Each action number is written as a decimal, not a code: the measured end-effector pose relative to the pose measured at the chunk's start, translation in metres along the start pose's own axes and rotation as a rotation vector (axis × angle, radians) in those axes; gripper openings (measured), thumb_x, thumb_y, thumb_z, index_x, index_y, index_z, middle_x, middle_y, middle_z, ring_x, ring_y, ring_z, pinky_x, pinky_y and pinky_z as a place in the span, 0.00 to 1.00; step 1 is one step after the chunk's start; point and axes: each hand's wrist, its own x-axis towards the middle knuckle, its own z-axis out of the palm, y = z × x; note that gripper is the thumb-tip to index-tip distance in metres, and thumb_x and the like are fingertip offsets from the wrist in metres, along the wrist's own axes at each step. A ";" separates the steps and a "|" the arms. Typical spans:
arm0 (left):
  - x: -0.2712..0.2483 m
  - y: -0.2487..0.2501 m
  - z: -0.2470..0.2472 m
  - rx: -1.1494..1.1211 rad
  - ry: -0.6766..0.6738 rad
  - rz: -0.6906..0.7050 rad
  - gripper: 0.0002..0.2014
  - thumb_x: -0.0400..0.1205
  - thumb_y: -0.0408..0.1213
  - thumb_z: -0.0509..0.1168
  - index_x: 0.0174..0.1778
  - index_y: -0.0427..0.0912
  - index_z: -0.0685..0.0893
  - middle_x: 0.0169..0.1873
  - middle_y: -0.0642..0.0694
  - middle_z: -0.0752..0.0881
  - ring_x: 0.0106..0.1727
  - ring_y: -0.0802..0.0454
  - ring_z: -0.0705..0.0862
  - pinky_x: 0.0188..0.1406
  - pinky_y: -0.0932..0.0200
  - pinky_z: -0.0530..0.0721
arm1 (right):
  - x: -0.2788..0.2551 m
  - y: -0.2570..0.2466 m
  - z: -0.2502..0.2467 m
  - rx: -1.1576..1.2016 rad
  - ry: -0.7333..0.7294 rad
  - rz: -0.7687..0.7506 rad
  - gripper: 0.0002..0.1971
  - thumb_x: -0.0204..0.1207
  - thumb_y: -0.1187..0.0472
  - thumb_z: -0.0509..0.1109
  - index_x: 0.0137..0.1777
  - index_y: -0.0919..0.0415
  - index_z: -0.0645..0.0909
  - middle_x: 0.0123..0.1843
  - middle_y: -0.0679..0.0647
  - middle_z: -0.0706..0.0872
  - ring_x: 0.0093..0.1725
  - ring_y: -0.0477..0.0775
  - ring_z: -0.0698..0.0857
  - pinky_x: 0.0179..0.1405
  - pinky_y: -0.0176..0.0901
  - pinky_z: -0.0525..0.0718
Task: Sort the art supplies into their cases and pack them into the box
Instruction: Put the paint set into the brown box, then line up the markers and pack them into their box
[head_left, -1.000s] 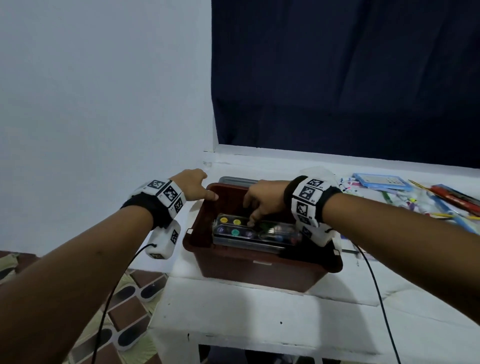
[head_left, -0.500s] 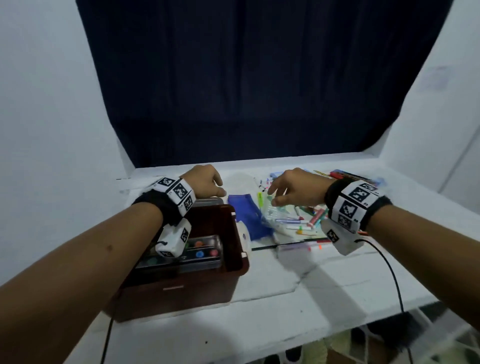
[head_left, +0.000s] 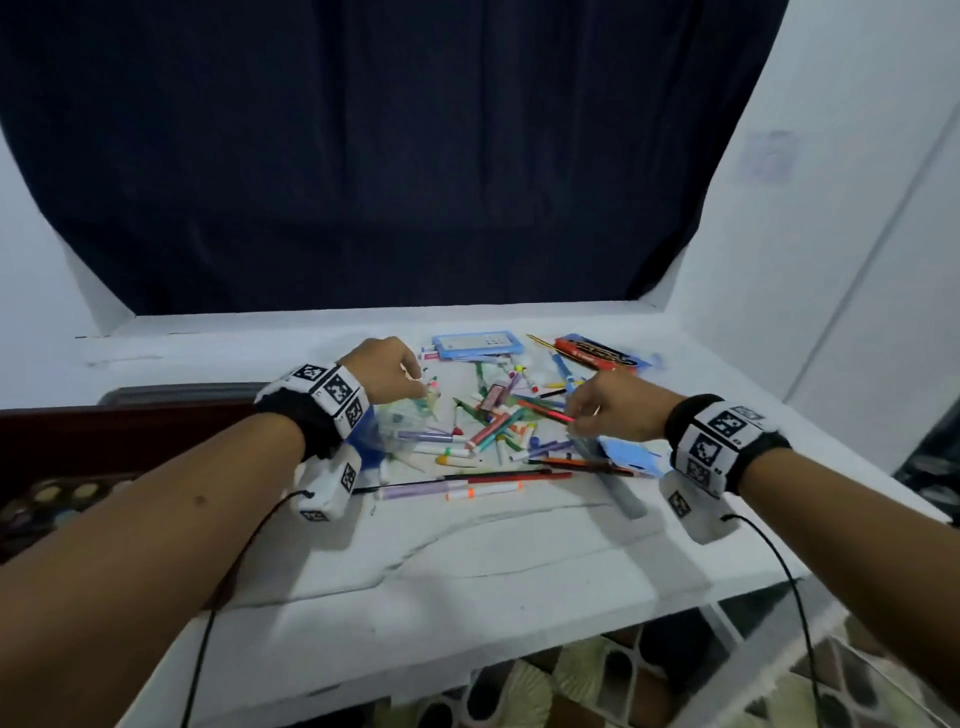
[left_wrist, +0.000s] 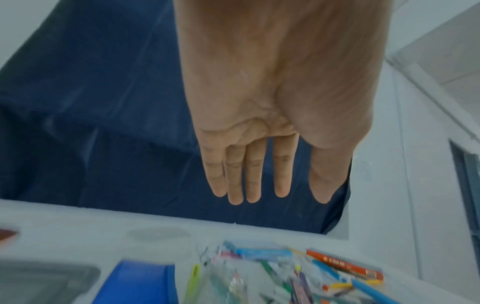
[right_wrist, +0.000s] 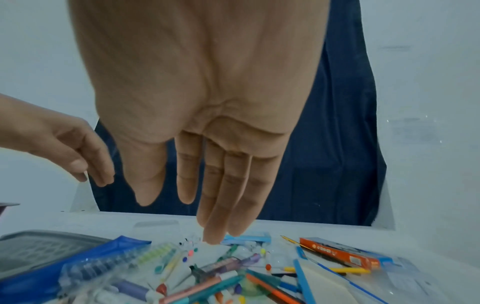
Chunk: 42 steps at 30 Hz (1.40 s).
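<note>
A loose pile of markers and coloured pencils (head_left: 488, 431) lies on the white table (head_left: 467, 561). My left hand (head_left: 418, 382) hovers over the pile's left side, its fingers (left_wrist: 235, 185) straight and holding nothing. My right hand (head_left: 576, 418) hovers over the pile's right side, just above a red pencil (head_left: 545, 414). Its fingers (right_wrist: 221, 205) are straight and point down at the markers (right_wrist: 207, 283), empty. The brown box (head_left: 104, 431) sits at the far left with a paint set (head_left: 52, 499) inside.
A blue pouch (right_wrist: 78, 263) and a grey lid (right_wrist: 39, 248) lie left of the pile. Behind it are a light blue case (head_left: 475, 345) and a red pencil box (head_left: 597, 353). A clear blue-edged case (right_wrist: 337, 283) lies at the right. A dark curtain (head_left: 389, 156) hangs behind.
Both hands left the brown box and moved right over the pile of markers. The right hand came off the paint set. The view swung right, so the box now sits at the left edge.
</note>
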 end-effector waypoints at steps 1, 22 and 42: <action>0.002 0.001 0.013 -0.007 -0.011 -0.032 0.15 0.76 0.46 0.74 0.56 0.44 0.87 0.50 0.46 0.84 0.52 0.48 0.83 0.52 0.57 0.81 | 0.001 0.012 0.005 0.003 -0.005 -0.014 0.10 0.78 0.54 0.71 0.52 0.58 0.88 0.49 0.50 0.90 0.46 0.51 0.85 0.50 0.46 0.82; 0.055 -0.055 0.100 0.084 0.010 -0.368 0.32 0.63 0.67 0.71 0.60 0.54 0.81 0.60 0.46 0.83 0.62 0.42 0.80 0.58 0.46 0.83 | 0.122 0.008 0.100 -0.097 -0.266 -0.273 0.29 0.75 0.54 0.76 0.76 0.57 0.75 0.72 0.55 0.79 0.70 0.57 0.77 0.68 0.46 0.76; 0.112 -0.060 0.081 -0.222 0.254 -0.263 0.14 0.81 0.33 0.62 0.60 0.40 0.86 0.60 0.39 0.86 0.59 0.41 0.84 0.58 0.51 0.83 | 0.167 0.029 0.092 -0.044 -0.164 -0.430 0.21 0.74 0.53 0.75 0.68 0.49 0.83 0.49 0.42 0.77 0.46 0.46 0.76 0.47 0.40 0.75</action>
